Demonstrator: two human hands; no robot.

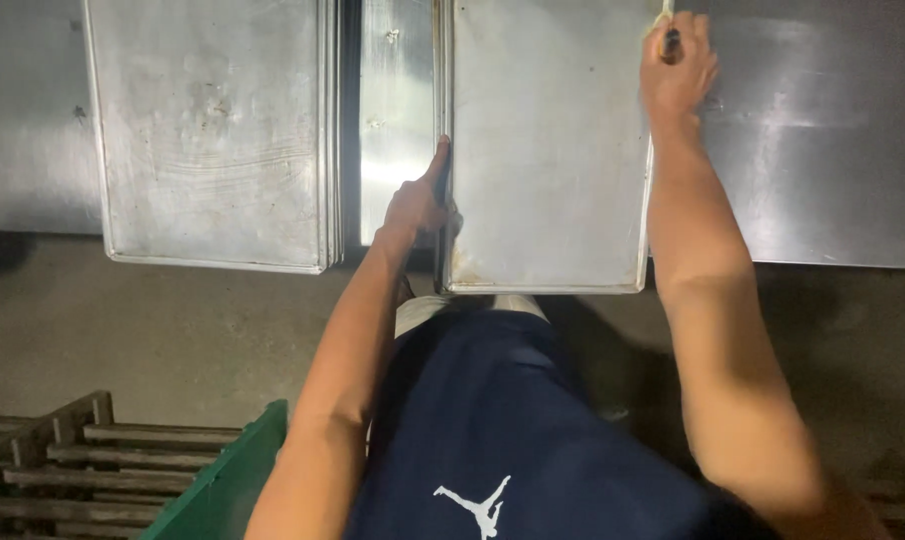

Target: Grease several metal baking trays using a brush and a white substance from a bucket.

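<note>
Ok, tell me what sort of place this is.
Probably a commercial bakery or kitchen work area: large metal baking trays lie on a stainless steel table, a second stack of trays sits alongside, and a wooden pallet rests on the concrete floor.

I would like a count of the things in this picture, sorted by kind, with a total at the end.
Metal trays: 2, one gripped by the left hand on its left rim, one stack further left
Small tool in the right hand: 1, kind unclear
Steel table: 1
Green crate: 1
Wooden pallet: 1
Total: 6
</note>
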